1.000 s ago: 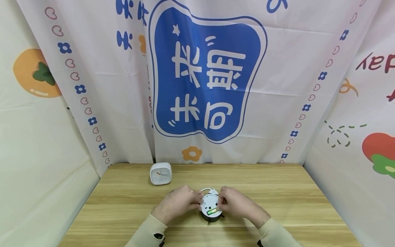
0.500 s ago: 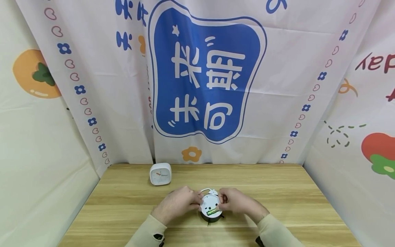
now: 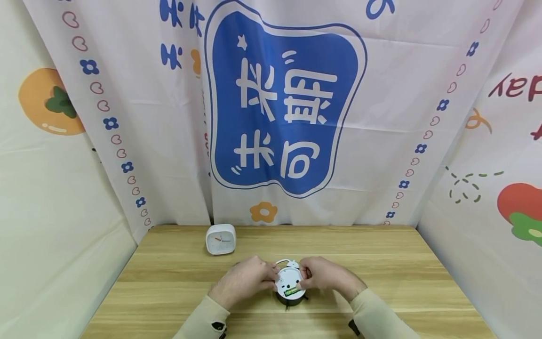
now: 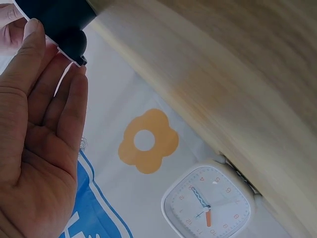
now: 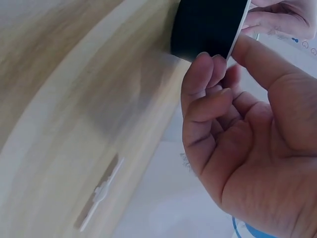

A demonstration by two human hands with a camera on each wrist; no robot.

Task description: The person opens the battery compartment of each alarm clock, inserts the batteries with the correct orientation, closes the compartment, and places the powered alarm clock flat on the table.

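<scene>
A small alarm clock (image 3: 289, 275) is held over the front half of the table with its white back up; its side is black, and a bell and a curved handle show at its far end. A green battery (image 3: 291, 291) lies in the slot in its back. My left hand (image 3: 252, 277) grips the clock's left edge, thumb on the white back. On the other side my right hand (image 3: 328, 277) holds the edge, its thumb by the battery's right end. In the right wrist view, curled fingers (image 5: 200, 74) touch the black side.
A white, rounded-square clock (image 3: 221, 240) stands at the table's back left. In the right wrist view, a thin white strip (image 5: 102, 192) lies on the wooden table (image 3: 381, 263). Printed cloth (image 3: 381, 188) hangs behind and on both sides.
Both hands keep their places on the alarm clock. My right hand and wrist have shifted very slightly, and the shine on the battery has faded.
</scene>
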